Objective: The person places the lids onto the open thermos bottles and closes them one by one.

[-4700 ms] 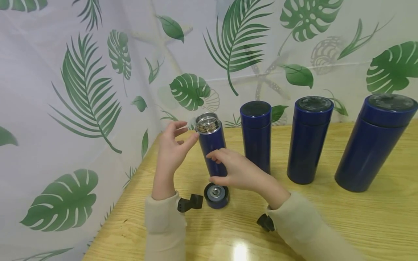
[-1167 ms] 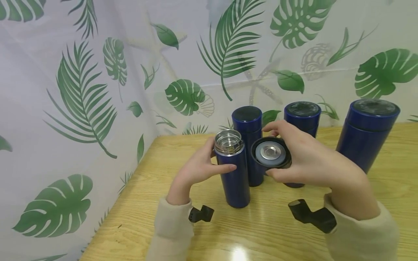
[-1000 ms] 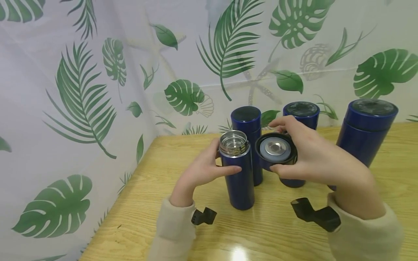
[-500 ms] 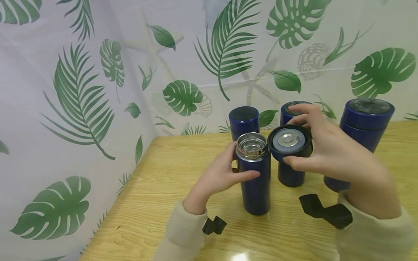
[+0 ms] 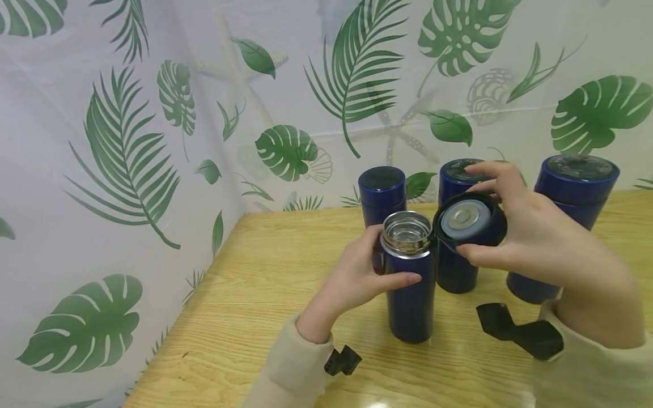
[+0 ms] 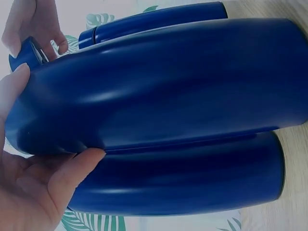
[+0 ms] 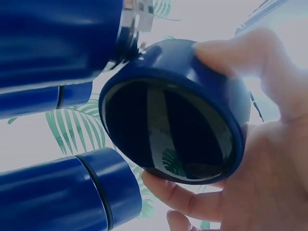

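My left hand (image 5: 357, 277) grips an uncapped blue thermos flask (image 5: 410, 309) near its top, thumb across the front. The flask is upright, with its bare steel neck showing; its base looks to be at the table. In the left wrist view the flask body (image 6: 183, 82) fills most of the picture. Just right of the neck, my right hand (image 5: 541, 232) holds the flask's lid (image 5: 490, 229) between thumb and fingers. The lid is tilted, its grey sealed underside facing left and up. Its glossy black top (image 7: 168, 130) shows in the right wrist view.
Three capped blue flasks stand behind: one at left (image 5: 382, 192), one in the middle (image 5: 456, 272) partly behind the lid, and one at right (image 5: 576, 187). The wooden table (image 5: 229, 340) meets a leaf-patterned curtain (image 5: 285, 85) at its back and left.
The lid lay upside down on the table at first; my right hand now holds it. My left hand has taken hold of the uncapped flask, and both have shifted rightward.
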The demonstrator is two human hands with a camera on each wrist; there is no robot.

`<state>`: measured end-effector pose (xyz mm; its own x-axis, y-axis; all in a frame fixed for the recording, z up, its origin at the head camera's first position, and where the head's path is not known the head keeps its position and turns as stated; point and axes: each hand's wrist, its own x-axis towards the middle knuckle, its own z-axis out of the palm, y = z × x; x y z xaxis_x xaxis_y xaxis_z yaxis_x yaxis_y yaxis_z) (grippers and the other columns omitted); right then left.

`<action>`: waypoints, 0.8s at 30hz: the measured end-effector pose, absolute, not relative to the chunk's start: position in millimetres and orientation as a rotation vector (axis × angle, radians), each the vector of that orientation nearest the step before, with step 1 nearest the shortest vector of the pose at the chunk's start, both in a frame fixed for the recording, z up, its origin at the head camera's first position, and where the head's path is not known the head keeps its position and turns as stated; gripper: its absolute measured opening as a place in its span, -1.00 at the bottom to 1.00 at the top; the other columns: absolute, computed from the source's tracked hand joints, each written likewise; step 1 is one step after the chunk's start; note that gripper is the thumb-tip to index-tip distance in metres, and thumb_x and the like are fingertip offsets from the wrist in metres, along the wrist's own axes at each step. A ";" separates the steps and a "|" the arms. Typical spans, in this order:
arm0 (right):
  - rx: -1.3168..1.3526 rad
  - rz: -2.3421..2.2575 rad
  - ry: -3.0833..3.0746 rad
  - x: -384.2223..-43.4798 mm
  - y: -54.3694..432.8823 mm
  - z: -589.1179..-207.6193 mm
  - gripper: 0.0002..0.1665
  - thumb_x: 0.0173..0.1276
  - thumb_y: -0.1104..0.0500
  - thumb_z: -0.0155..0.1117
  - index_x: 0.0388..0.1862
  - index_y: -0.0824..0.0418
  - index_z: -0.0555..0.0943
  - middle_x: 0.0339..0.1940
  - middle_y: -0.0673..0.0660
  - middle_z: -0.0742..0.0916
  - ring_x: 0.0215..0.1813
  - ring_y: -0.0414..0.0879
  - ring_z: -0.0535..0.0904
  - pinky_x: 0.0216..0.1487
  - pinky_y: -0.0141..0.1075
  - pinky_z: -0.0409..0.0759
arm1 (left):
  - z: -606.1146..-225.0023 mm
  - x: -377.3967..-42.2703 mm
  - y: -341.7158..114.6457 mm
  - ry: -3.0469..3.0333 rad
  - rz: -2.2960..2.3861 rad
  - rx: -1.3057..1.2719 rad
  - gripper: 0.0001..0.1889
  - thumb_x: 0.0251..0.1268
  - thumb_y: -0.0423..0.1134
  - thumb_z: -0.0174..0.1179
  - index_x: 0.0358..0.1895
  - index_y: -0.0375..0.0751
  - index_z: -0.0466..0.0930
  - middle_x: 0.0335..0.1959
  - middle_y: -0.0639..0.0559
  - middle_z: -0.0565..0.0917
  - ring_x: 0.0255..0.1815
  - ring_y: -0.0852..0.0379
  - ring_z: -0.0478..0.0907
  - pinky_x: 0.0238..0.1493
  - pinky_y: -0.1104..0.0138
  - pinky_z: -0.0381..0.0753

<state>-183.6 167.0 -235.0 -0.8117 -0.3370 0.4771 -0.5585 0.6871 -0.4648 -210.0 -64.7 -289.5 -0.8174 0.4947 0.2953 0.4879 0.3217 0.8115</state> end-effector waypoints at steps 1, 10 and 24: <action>0.702 0.868 -2.544 -183.4 167.3 -235.2 0.19 -0.23 0.20 0.52 0.29 0.13 -0.05 -0.03 0.41 0.45 -0.07 0.22 0.41 -0.32 -0.01 0.36 | -289.5 -209.6 -64.1 2.557 1.551 0.958 -0.30 -0.13 -0.18 0.39 0.14 -0.18 0.25 -0.07 0.08 0.49 -0.12 0.28 0.46 -0.29 0.43 0.52; 0.732 0.830 -2.505 -182.9 169.0 -235.0 0.17 -0.25 0.21 0.53 0.28 0.15 -0.01 -0.13 0.38 0.52 -0.11 0.20 0.45 -0.38 -0.07 0.38 | -288.9 -206.6 -61.5 2.535 1.541 0.971 -0.30 -0.10 -0.21 0.38 0.15 -0.21 0.22 -0.05 0.05 0.48 -0.12 0.27 0.45 -0.28 0.44 0.52; 0.720 0.802 -2.525 -180.9 170.4 -234.6 0.20 -0.28 0.20 0.55 0.28 0.13 -0.02 -0.06 0.40 0.50 -0.31 0.12 0.55 -0.41 -0.09 0.41 | -288.8 -204.2 -59.9 2.516 1.508 1.020 -0.31 -0.08 -0.23 0.37 0.15 -0.21 0.20 -0.06 0.01 0.49 -0.17 0.28 0.47 -0.34 0.46 0.53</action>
<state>-180.9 170.4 -234.6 -0.7905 -0.3511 0.5019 -0.5764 0.7035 -0.4156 -204.2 -59.9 -288.8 -0.7837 0.5495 0.2898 0.5146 0.3129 0.7983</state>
